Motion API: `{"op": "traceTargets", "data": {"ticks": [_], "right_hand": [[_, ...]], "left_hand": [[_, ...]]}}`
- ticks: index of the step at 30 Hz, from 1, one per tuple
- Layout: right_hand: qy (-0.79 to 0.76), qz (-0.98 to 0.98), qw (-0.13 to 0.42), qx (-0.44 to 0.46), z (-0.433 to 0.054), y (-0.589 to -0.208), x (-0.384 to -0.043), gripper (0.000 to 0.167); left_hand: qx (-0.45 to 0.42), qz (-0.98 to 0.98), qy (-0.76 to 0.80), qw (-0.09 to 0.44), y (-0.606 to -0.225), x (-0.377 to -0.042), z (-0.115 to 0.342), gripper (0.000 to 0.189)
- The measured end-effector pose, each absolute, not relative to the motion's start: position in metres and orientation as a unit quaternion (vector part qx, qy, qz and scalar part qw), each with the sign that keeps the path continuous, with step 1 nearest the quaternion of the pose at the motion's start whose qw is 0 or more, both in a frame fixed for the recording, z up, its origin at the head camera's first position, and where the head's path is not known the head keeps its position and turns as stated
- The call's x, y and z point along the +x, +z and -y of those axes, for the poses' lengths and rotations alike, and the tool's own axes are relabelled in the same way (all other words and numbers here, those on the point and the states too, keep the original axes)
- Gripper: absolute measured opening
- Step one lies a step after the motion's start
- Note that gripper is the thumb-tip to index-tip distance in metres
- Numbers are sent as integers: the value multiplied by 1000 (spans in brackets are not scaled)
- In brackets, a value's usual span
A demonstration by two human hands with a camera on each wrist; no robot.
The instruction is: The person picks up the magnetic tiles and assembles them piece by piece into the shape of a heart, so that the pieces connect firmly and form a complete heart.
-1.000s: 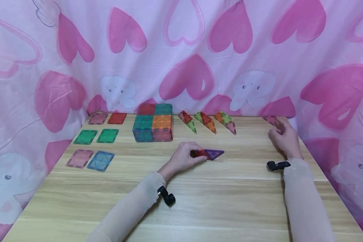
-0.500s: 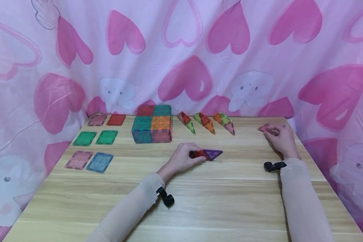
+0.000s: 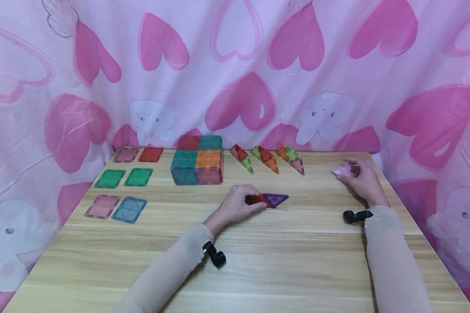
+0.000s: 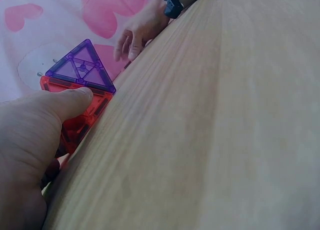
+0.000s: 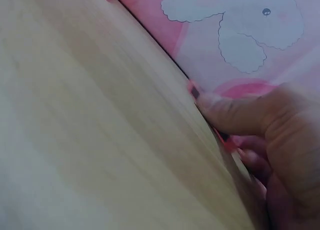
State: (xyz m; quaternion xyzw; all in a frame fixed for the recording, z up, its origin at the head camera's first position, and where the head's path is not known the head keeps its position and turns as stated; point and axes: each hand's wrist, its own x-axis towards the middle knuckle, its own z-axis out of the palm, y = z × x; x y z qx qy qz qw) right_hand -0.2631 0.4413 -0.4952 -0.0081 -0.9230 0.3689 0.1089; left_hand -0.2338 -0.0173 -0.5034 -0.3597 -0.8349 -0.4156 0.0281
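Note:
In the head view, my left hand [image 3: 235,205] pinches a red magnetic tile [image 3: 258,200] at the middle of the table. Joined to its right edge is a purple triangular magnetic tile [image 3: 275,200]. The left wrist view shows my thumb [image 4: 75,100] lying across the red tile, with the purple triangle [image 4: 82,66] beyond it. Toward the back right, my right hand [image 3: 364,181] grips a pink magnetic tile [image 3: 342,170] between thumb and fingers, one pointed corner sticking out to the left. Seen from the right wrist, the fingers hide most of that pink tile [image 5: 194,90].
A box-shaped block of coloured magnetic tiles [image 3: 197,161] stands at the back. Right of it lie three multicoloured triangle strips [image 3: 242,158]. Several square tiles, including a blue one [image 3: 129,210] and a green one [image 3: 139,177], lie at left. A pink curtain [image 3: 196,87] borders the table.
My right hand has drawn the pink tile from the back right corner nearer and slightly left, and the tile has tilted, looking paler. My left hand stays on the red tile.

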Motion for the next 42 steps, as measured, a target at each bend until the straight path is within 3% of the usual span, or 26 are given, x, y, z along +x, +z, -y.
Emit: {"op": "traceTargets", "data": {"ticks": [5,11,14,33,42], "right_hand": [[388,911,138,-7,-441,-492,-261,74],[420,896,144,3,-433,-495,-248,39],[432,890,146,15,-428,-497,-239,33],[466,873,48,137,-342,-498,-183,17],[471,863,52,173,-285,-502,-172,16]], "left_hand": [[-359,835,-417,30,-503,-235,19,13],[-359,835,-417,29,-505,-234,19,14],[-361,833,-419,27,-506,-233,19,13],[-364,835,-410,34,-505,-232,18,16],[-376,830,-411,32,-505,-233,18,16]]}}
